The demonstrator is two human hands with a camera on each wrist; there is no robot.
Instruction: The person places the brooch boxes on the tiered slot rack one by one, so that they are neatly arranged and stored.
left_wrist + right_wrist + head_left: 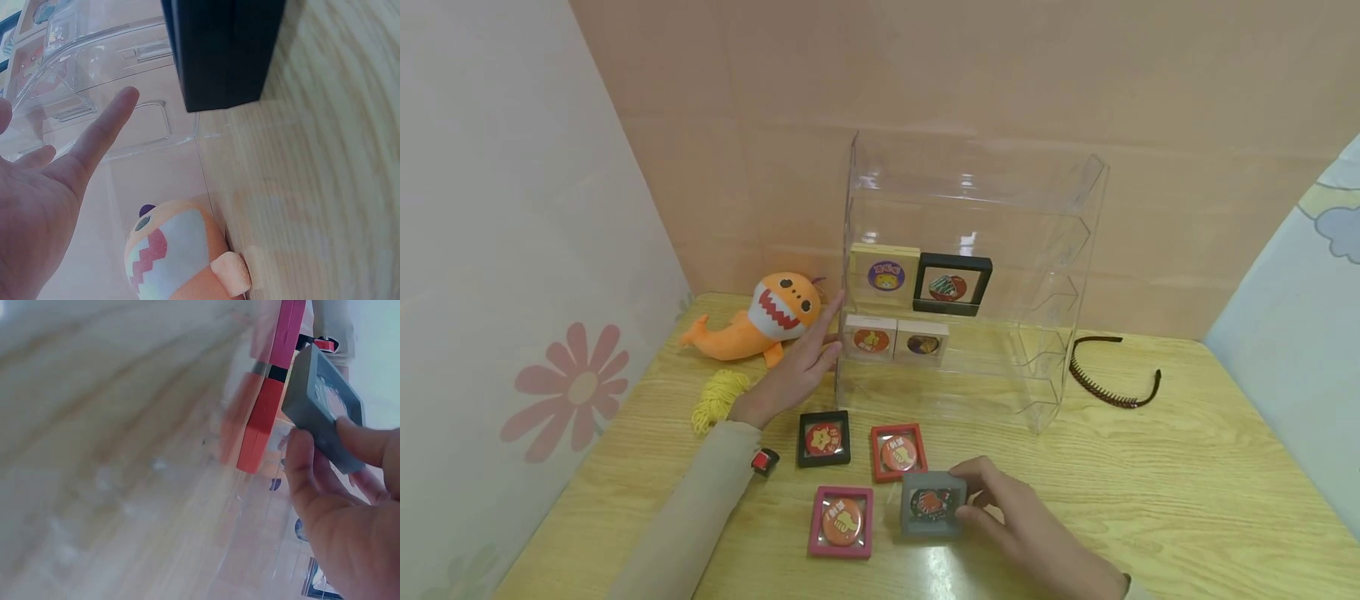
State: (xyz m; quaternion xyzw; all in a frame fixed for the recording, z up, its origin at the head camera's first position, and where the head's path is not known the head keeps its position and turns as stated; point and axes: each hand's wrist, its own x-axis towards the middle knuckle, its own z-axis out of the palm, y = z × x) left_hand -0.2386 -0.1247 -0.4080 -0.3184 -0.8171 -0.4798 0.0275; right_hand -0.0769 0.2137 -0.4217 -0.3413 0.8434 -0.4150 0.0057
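Left of the clear rack [1082, 242] there's an orange shark plush [782, 304], with yellow yarn [718, 400] just in front of it. The left hand [797, 367] has its fingers out straight, seemingly against the rack's left side, probably steadying it. Four frames [886, 276] sit toward the rack's left; in front of it on the desk [1157, 500] lie a black frame [823, 438], pink frame [841, 522] and red frame [898, 452]. The gray frame [933, 504], also in front of the rack, is pinched by the right hand [1011, 512] at its right edge. Looks like pickup's basically done, so imo next calls for lifting it over a shelf lip without bumping the others. Headband [1101, 392] right of the rack's out of the way.
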